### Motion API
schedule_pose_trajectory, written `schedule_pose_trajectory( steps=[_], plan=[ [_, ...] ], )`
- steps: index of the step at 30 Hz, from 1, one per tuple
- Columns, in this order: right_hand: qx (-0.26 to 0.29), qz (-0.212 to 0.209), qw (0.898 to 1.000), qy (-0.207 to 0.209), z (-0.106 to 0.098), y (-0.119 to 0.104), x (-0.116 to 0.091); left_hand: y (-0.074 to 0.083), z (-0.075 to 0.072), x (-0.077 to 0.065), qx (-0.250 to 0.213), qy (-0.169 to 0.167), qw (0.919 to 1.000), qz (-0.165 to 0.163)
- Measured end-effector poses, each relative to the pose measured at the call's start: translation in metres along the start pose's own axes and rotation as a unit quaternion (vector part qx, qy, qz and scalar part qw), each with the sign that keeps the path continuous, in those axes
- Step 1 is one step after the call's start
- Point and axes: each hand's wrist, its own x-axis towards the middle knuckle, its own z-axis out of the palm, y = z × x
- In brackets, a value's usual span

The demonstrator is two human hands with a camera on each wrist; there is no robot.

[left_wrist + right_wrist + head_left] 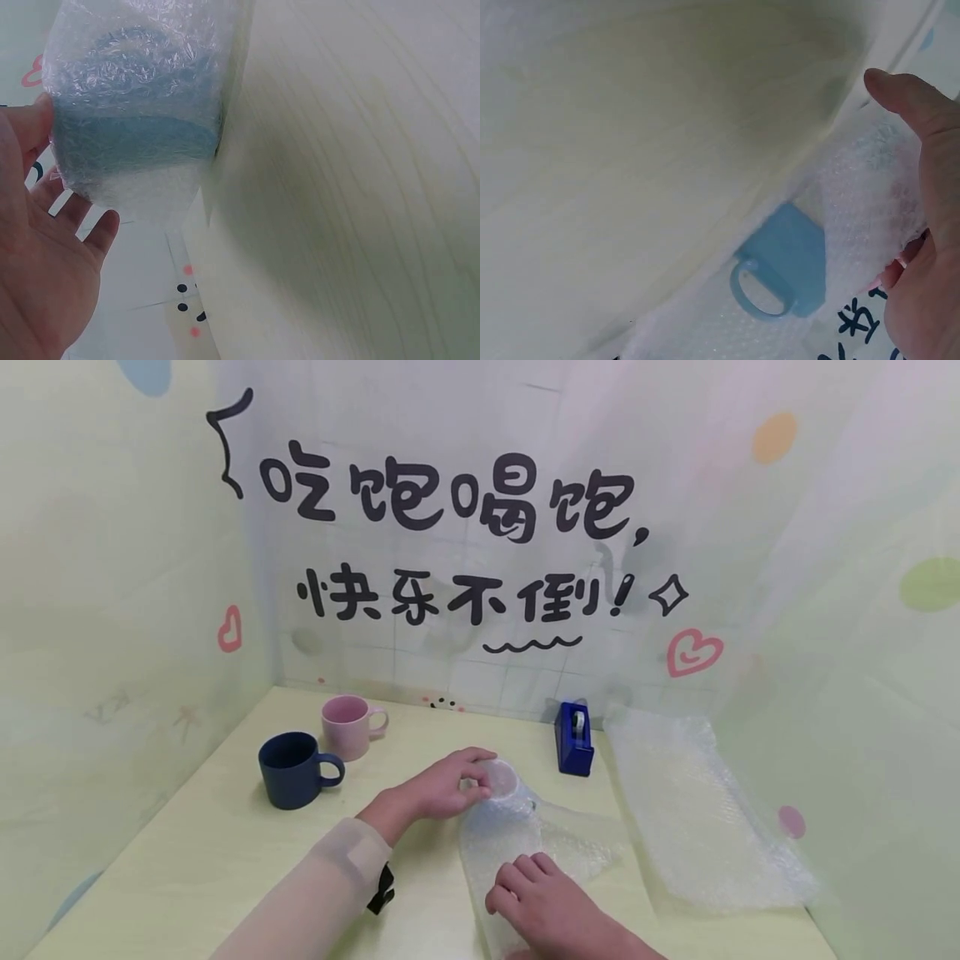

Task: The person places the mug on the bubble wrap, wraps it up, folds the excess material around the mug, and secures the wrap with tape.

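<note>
A light blue mug (795, 255) stands partly wrapped in bubble wrap (498, 843), its handle showing in the right wrist view. My left hand (450, 785) holds the wrapped mug at its top, thumb and fingers spread round the rim. In the left wrist view, the wrap (142, 82) lies close round the blue body. My right hand (551, 902) grips the near stretch of the wrap with curled fingers. Its thumb (900, 94) is at the sheet's edge in the right wrist view, with fingers partly hidden behind the sheet.
A dark blue mug (288, 772) and a pink mug (347, 727) stand at the left of the table. A blue tape dispenser (575, 739) is near the back wall. Another bubble wrap sheet (705, 827) lies along the right side.
</note>
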Motion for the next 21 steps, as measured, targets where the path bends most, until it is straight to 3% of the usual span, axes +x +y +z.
schedule_pose_trajectory(
  steps=[3, 7, 14, 21],
  plan=[
    [0.001, -0.011, 1.0, 0.003, -0.001, 0.002, 0.003, -0.001, 0.0, 0.001, 0.0, 0.001, 1.0, 0.008],
    [0.021, 0.003, 0.999, 0.047, -0.007, 0.011, 0.014, -0.003, 0.0, 0.001, -0.004, 0.006, 0.9999, 0.015],
    [0.051, 0.106, 0.986, 0.116, -0.013, 0.05, 0.043, -0.006, 0.001, -0.001, -0.018, 0.008, 0.9997, 0.012],
    [0.072, 0.208, 0.969, 0.112, -0.003, 0.08, 0.068, -0.009, 0.002, -0.008, -0.063, 0.005, 0.998, 0.001]
  ],
)
